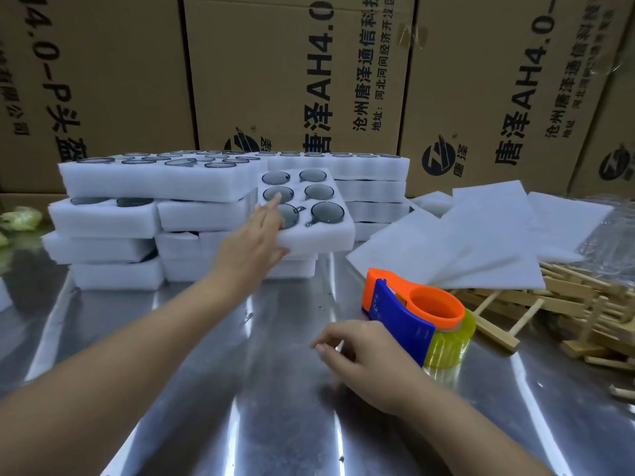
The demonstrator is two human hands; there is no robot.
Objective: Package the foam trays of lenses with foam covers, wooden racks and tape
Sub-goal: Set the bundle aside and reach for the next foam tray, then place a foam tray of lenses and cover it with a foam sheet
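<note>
Now your left grip (254,242) pinches the six-lens foam tray (319,231) by its 7 o'clock corner, in front of the tray stacks (113,214) at 12 o'clock. Your right grip (364,359) is loosely curled and holds nothing, just beside the tape dispenser (412,317) at 4 o'clock on the worktop (206,338). Foam covers (481,242) and wooden racks (567,310) lie at 3 o'clock.

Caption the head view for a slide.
Left hand grips a six-lens foam tray; right hand open beside tape dispenser.

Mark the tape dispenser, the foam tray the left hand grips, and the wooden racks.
tape dispenser (402,317): head view, blue side plate.
foam tray (331,237): head view, bare foam near its front right corner.
wooden racks (563,298): head view, slats in the pile's middle.
</note>
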